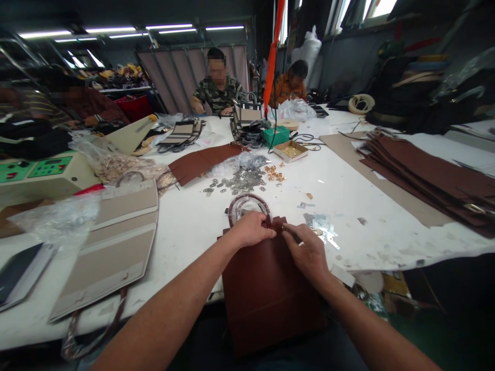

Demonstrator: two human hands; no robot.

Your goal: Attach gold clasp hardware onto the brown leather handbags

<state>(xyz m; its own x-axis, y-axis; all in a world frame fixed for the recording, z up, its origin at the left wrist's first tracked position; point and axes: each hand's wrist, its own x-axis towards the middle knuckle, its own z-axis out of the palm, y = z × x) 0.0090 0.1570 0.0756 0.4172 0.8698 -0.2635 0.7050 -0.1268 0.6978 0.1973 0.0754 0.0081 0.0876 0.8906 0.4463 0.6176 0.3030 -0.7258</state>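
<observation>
A brown leather bag panel (266, 288) hangs over the table's front edge toward me, its upper end lying on the tabletop. My left hand (253, 229) is closed on the panel's top edge, thumb pressed down, beside a round brown handle (249, 198) wrapped in clear film. At the panel's upper right, my right hand (307, 250) pinches something small near the edge; a tiny gold-coloured glint shows at its fingertips, but its kind cannot be made out. Flat silver metal plates (323, 226) lie just beyond my right hand.
Grey metal pieces (245, 180) and gold-coloured fittings (275, 173) are scattered ahead, near a small open box (291, 150) and a green box (276, 135). A beige-lined panel (119, 232) lies left; stacked brown panels (433, 175) lie right. An orange strip (273, 56) hangs down. Several people sit beyond.
</observation>
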